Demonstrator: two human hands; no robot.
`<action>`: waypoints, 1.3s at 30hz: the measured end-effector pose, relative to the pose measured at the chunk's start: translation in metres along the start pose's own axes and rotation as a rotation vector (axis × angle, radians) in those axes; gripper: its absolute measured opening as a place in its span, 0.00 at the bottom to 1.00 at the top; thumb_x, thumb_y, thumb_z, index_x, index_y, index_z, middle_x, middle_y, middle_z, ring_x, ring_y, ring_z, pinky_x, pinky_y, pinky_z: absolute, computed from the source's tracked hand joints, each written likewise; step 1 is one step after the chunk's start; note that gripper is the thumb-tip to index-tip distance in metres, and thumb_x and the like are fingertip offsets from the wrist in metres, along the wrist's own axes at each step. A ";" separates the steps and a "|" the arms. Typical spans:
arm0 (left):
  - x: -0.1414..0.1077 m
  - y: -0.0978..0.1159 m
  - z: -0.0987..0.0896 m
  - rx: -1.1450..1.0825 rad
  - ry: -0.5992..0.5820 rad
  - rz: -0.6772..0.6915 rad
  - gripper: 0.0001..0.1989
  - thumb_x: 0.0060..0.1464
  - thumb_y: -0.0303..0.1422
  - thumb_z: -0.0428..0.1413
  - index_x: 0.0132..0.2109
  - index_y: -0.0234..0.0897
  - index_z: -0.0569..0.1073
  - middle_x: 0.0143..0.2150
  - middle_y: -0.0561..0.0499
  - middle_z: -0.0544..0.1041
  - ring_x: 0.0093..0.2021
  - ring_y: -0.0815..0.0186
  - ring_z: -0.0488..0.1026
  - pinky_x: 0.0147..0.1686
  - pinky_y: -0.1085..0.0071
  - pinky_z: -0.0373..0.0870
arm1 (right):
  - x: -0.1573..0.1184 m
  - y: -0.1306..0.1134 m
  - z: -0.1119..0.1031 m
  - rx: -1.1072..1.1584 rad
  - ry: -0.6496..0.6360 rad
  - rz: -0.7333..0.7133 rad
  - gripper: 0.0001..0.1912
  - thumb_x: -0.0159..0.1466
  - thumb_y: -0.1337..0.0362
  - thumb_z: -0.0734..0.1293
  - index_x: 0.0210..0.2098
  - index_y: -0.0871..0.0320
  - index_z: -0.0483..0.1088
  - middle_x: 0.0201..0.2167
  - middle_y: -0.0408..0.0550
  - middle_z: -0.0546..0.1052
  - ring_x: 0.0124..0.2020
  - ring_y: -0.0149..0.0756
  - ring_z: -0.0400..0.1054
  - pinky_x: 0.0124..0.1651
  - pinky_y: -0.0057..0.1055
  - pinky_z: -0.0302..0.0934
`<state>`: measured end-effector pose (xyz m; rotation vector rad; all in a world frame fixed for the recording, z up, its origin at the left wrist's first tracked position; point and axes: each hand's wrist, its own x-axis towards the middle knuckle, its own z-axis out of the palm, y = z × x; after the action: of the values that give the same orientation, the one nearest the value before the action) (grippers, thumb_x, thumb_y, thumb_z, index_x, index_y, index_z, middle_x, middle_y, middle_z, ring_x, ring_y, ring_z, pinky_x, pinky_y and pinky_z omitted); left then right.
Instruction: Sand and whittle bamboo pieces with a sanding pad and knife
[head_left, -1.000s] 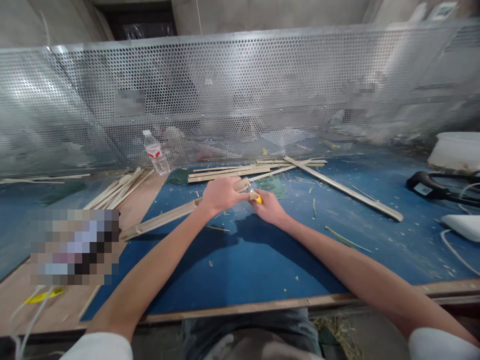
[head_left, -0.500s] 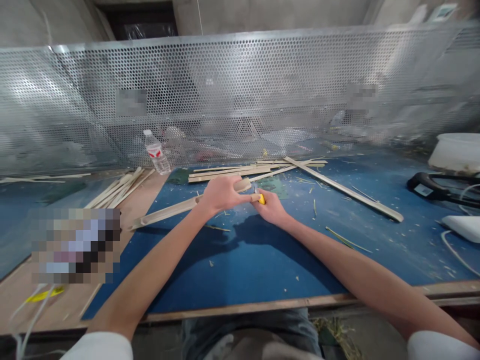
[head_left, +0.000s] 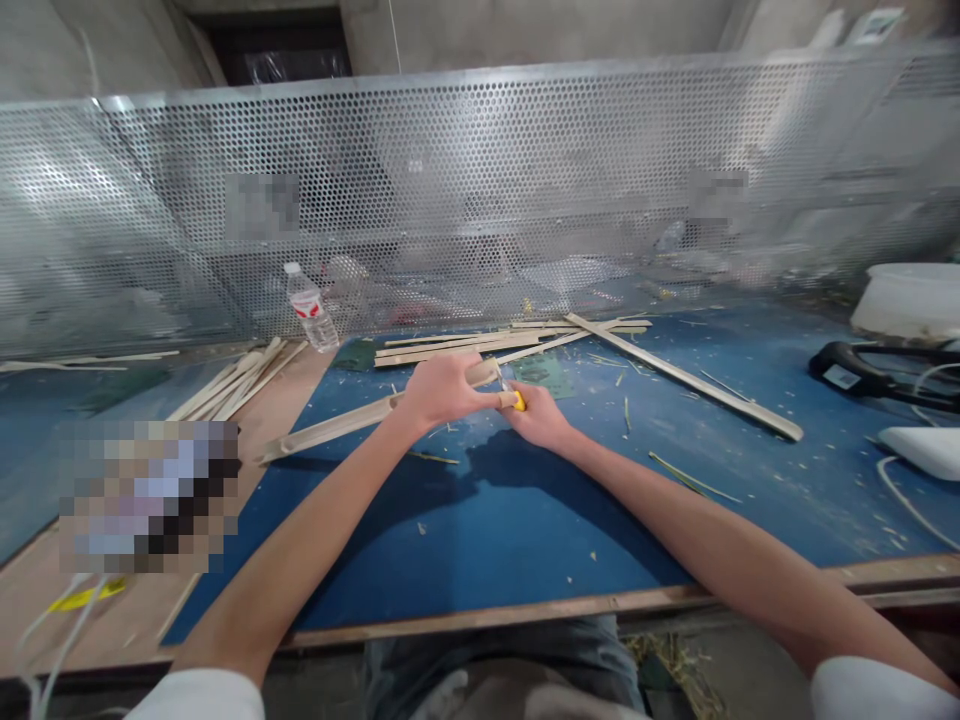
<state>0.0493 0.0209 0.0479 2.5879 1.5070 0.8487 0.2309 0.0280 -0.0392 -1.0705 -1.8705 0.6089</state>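
Observation:
My left hand [head_left: 444, 388] is closed around a split bamboo piece [head_left: 341, 426], pale and hollowed along its length. The piece slants across a blue mat [head_left: 480, 560], its far end reaching left past the mat's edge. In my right hand [head_left: 541, 415] is a yellow utility knife [head_left: 519, 401], gripped close to the bamboo's right end. Its short metal blade meets or nearly meets that end; exact contact is too small to make out. My left thumb stretches toward the knife, by the right fingers.
Bamboo strips [head_left: 442, 350] lie behind my hands, and a longer split length [head_left: 690, 378] slants on the right. A water bottle [head_left: 311, 308] stands at back left near more strips [head_left: 229, 385]. A perforated metal screen [head_left: 480, 190] borders the back; a black object [head_left: 862, 370] lies right.
The knife blade has shifted slightly left and closer to the bamboo's end. My left hand keeps the same hold, and the whole view has moved a little.

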 end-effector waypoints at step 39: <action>-0.001 0.001 -0.001 -0.012 -0.006 -0.023 0.30 0.44 0.59 0.61 0.24 0.39 0.60 0.22 0.56 0.63 0.25 0.70 0.57 0.27 0.68 0.48 | -0.001 -0.001 0.003 0.062 0.054 0.013 0.15 0.59 0.51 0.62 0.23 0.54 0.58 0.19 0.39 0.65 0.24 0.30 0.55 0.27 0.27 0.48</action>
<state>0.0496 0.0192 0.0485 2.5575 1.5223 0.8440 0.2282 0.0266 -0.0406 -1.0495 -1.7877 0.6358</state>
